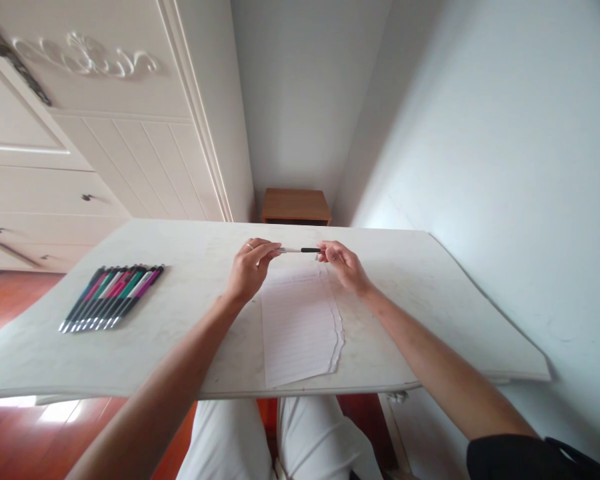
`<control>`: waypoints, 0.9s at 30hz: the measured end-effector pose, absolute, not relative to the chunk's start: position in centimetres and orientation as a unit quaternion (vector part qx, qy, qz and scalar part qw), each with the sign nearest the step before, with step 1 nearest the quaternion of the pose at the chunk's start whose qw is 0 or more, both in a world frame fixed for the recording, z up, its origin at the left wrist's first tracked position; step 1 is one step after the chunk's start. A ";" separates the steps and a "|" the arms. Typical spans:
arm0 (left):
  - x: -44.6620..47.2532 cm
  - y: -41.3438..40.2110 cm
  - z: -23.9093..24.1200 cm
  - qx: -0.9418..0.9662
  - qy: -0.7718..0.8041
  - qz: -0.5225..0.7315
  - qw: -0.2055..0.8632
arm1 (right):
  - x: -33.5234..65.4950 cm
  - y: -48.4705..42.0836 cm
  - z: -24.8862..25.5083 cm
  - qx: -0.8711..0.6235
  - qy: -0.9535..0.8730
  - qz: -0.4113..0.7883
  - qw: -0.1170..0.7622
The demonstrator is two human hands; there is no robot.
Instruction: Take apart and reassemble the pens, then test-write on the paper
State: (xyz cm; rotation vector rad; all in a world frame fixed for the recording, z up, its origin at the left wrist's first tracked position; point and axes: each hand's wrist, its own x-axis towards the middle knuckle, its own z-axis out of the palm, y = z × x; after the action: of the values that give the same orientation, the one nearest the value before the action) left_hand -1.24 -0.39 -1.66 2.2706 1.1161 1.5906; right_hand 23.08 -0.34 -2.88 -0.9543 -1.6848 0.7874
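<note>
A pen [300,251] with a white barrel and a black grip is held level above the far part of the table. The fingers of my left hand [253,267] pinch its white end; a ring shows on one finger. At the black end, my right hand [344,265] has its fingertips closed on the pen, hiding the tip. Below both hands lies lined paper [300,327] with a torn right edge and faint writing along its top. To the left, several pens [113,297] in different colours lie side by side in a slanted row.
The white table [410,320] has a wavy front edge close to my legs. A cream cabinet [145,147] stands behind it on the left, and a pale wall [510,167] runs along the right. Beyond the far edge is a small brown wooden stand [296,203].
</note>
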 end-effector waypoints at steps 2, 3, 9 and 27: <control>-1.4 -0.3 -1.6 0.745 0.392 0.534 0.081 | 23.5 0.3 -3.4 -0.408 -0.691 0.307 0.512; -1.4 -0.3 -1.6 0.741 0.400 0.533 0.086 | 23.8 0.6 -3.7 -0.416 -0.697 0.283 0.511; -1.4 -0.1 -1.9 0.739 0.407 0.525 0.109 | 24.6 2.0 -5.0 -0.442 -0.791 0.152 0.395; -1.9 0.9 -3.2 0.721 0.471 0.488 0.141 | 24.4 1.6 -4.0 -0.469 -0.698 0.267 0.471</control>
State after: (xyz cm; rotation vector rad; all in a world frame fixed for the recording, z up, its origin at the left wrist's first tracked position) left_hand -1.95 0.93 -3.19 2.0822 1.3606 1.4076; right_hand 24.43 1.63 -3.97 -1.1501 -1.7092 0.6537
